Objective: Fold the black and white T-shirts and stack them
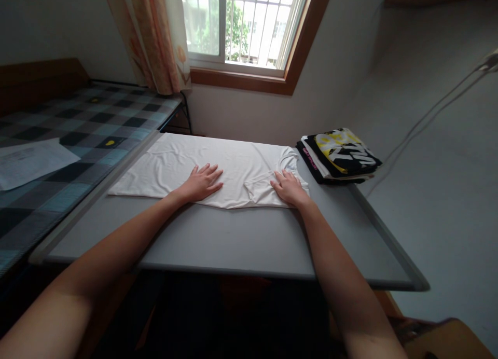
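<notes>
A white T-shirt [233, 164] lies folded lengthwise across the table, its collar toward the right and its hem toward the left. One sleeve is folded back over the body near the collar. My left hand [202, 183] rests flat on the middle of the shirt, fingers spread. Near the collar and the folded sleeve, my right hand [288, 188] presses flat on the cloth with its fingers stretched out. Some soft wrinkles run through the left part of the shirt.
The grey table [229, 239] has a raised edge. A stack of folded clothes [340, 154] sits at its back right, by the wall. To the left is a bed with a checked mattress [128, 112] and a paper sheet [35, 162]. A window [249, 27] and curtain [155, 37] are behind.
</notes>
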Available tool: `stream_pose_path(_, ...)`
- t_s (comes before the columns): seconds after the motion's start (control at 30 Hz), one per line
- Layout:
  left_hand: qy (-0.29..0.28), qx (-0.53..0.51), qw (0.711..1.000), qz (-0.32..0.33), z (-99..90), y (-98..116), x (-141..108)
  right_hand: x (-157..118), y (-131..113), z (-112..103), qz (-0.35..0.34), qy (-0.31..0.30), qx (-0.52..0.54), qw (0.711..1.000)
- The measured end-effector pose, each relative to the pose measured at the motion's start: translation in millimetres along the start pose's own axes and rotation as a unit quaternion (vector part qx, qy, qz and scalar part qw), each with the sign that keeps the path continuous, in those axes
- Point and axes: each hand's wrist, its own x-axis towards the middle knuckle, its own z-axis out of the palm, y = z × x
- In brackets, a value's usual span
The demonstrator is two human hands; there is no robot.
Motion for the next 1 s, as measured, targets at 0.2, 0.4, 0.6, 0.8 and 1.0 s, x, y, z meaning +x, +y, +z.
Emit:
stream_pose_path(0.2, 0.0, 0.005, 1.0, -0.002, 0.0, 0.4, -0.2, -2.1, -2.3, -2.9, 0.001, -0.001, -0.008, 1.0)
stream_pose_path(0.4, -0.004, 0.002, 1.0, -0.002, -1.1, 1.5, -0.3, -2.6, -3.3, -4.4, 0.001, -0.005, -0.004, 1.0)
stream_pose_path(0.6, -0.002, 0.002, 1.0, 0.0, 1.1, -0.6, 0.6, -1.1, -2.0, -2.7, 0.001, -0.005, -0.004, 1.0)
stream_pose_path(0.8, 0.001, 0.003, 1.0, 0.0, 1.3, -0.5, 0.9, -0.8, -1.4, -2.3, 0.0, 0.0, -0.006, 1.0)
stream_pose_path(1.0, -0.002, 0.001, 1.0, -0.004, -0.7, 1.3, 0.3, -1.3, -1.9, -3.1, 0.002, -0.005, -0.004, 1.0)
